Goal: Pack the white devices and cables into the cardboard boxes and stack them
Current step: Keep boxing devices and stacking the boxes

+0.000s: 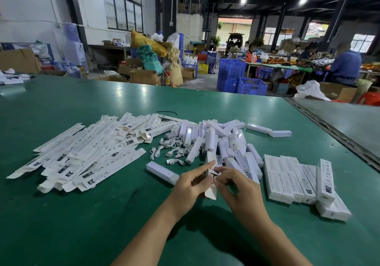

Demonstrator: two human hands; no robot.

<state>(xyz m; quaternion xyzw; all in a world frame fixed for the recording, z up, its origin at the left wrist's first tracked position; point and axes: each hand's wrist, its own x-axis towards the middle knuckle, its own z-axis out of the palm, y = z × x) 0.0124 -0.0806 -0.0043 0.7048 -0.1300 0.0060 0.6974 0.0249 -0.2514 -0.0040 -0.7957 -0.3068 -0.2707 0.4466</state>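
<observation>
**Both hands on one cardboard box at mid-counter**

Observed: the left hand (191,185) grips a cardboard box (211,192) just above the green counter (102,214). Its fingers (202,168) curl round the box, with the index finger straight and pointing away. The right hand (236,187) pinches the same box at its end, fingers curled at the flap. One flap hangs open below the hands. Contents of the box: cannot tell. A pile of white devices (222,140) lies just beyond the hands, with loose white cables (170,150) to its left. A lone device (162,172) lies just left of the left hand. Flat unfolded boxes (86,152) are spread over the left of the counter. Packed boxes (287,179) sit side by side to the right, a few resting on others
</observation>
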